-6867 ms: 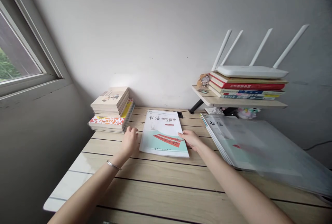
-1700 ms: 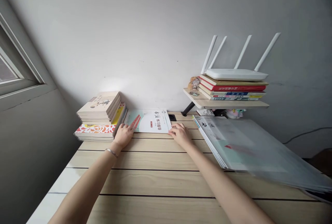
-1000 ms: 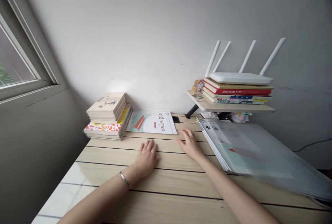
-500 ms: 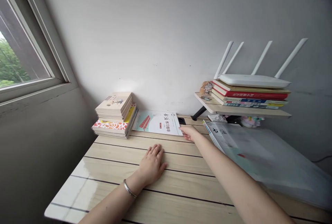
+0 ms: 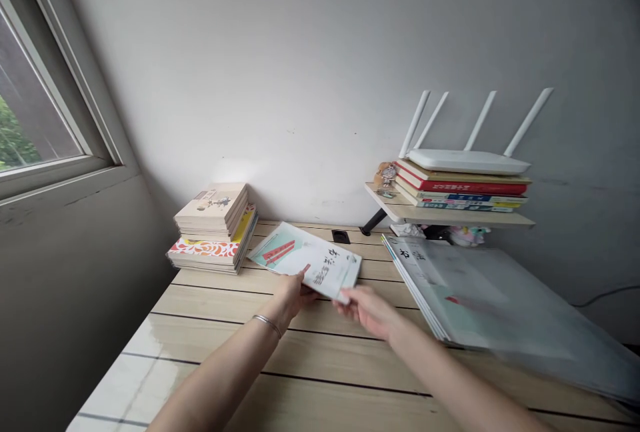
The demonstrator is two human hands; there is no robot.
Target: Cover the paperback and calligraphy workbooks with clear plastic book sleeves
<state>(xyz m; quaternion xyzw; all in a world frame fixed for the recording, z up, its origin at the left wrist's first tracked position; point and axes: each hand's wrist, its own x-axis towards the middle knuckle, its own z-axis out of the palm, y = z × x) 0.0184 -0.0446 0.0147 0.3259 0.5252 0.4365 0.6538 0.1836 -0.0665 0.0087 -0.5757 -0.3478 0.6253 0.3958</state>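
A thin paperback workbook [image 5: 313, 252] with a pale green and white cover and a red strip is tilted above the back of the table. My left hand [image 5: 295, 292], with a silver bangle at its wrist, grips the near long edge, thumb on the cover and fingers underneath. At the near right corner my right hand [image 5: 367, 309] pinches the workbook, slightly blurred. Left of it stands a book stack [image 5: 213, 229], cream books on top of larger ones with an orange-patterned cover.
On the right, a low shelf [image 5: 455, 217] carries several books [image 5: 465, 189] and a white router [image 5: 467, 161]. More workbooks lie below under a translucent sheet [image 5: 510, 299]. A black cable outlet [image 5: 341, 237] is set in the wooden table [image 5: 320, 365]. A window [image 5: 40, 105] is at left.
The workbook has come off the back of the table toward me and turned at an angle. My left hand has left the tabletop and taken hold of it; my right hand has drawn nearer.
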